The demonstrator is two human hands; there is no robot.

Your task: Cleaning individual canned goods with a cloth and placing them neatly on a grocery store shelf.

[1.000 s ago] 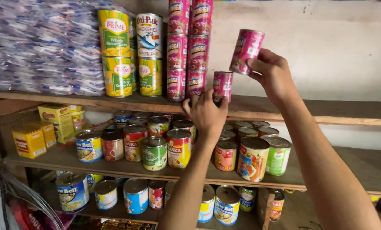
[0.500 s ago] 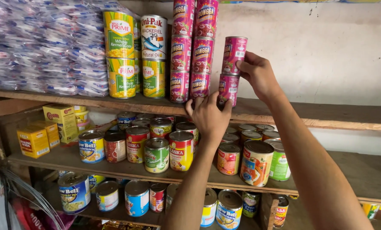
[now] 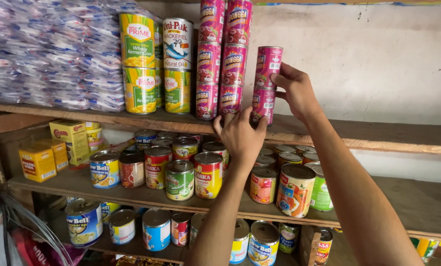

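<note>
Rightward, bare top shelf [image 3: 378,133] beside right hand's [image 3: 295,91] pink can [image 3: 268,66]

Top wooden shelf [image 3: 378,133]: right hand [image 3: 295,91] gripping upper pink can [image 3: 268,66], set on lower pink can [image 3: 263,104]; left hand [image 3: 240,135] fingertips touching lower can's base. Just left: two pink can stacks [image 3: 219,59], yellow corn cans [image 3: 139,64], plastic packets [image 3: 48,54]. Middle shelf: assorted tins [image 3: 181,170].
</note>
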